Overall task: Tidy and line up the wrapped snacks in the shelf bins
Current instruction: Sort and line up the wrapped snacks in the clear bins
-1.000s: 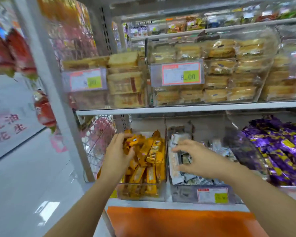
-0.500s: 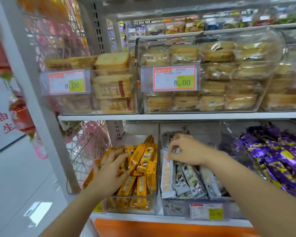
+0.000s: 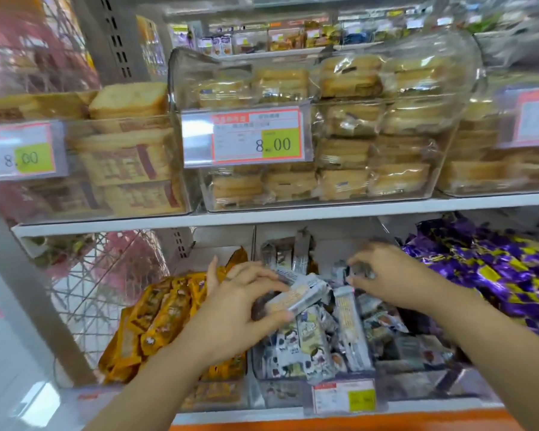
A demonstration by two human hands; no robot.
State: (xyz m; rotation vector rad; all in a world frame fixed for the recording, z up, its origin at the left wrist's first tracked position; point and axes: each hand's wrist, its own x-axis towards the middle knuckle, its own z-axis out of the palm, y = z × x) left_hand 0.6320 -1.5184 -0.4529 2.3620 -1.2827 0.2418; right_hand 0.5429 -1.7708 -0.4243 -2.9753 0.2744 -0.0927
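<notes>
Snack bar (image 3: 296,298) gripped in left hand (image 3: 231,309); right hand (image 3: 389,276) curled alongside.

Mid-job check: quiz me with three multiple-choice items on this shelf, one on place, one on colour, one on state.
1. Where on the lower shelf are the purple snacks? A far left B middle C far right
2. What colour are the left-bin snacks? A yellow-orange B green C blue
3. What is the left hand doing? A resting open B gripping a silver bar C holding a price tag
Answers: C, they fill the shelf's right end. A, those wrappers are yellow-orange. B, thumb and fingers curl round the bar.
</notes>
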